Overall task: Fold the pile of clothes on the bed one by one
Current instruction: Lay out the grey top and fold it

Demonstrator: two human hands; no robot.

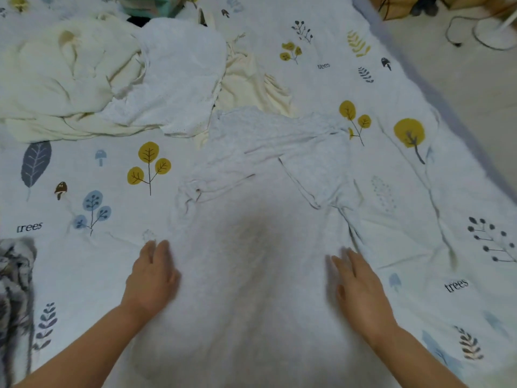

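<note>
While both hands lie flat, palms down and fingers straight, a pale shirt (251, 247) is spread across the bed (405, 219) directly in front of the person. Left hand (152, 275): fingers together and extended, resting on the shirt's left edge, gripping nothing. Right hand (361, 289): fingers extended and slightly spread, resting on the shirt's right edge, likewise holding nothing. Both are somewhat blurred. The shirt's sleeves are folded inward across its upper part, and a faint shadow darkens its middle.

Beyond the shirt, at upper left, lies the pile (112, 79): a cream garment (56, 79), a white garment (179, 79) overlapping it, and a second cream piece (251, 82) to its right, three visible in all; the shirt's far end touches this last piece.

The bedcover is printed with yellow trees, blue trees, grey leaves and small mushrooms. The word "trees" can be read on it three times: at left, at right, and at upper centre.

A grey striped fabric (14, 289) lies at the left edge. Floor and a cable (461, 37) show at upper right.
</note>
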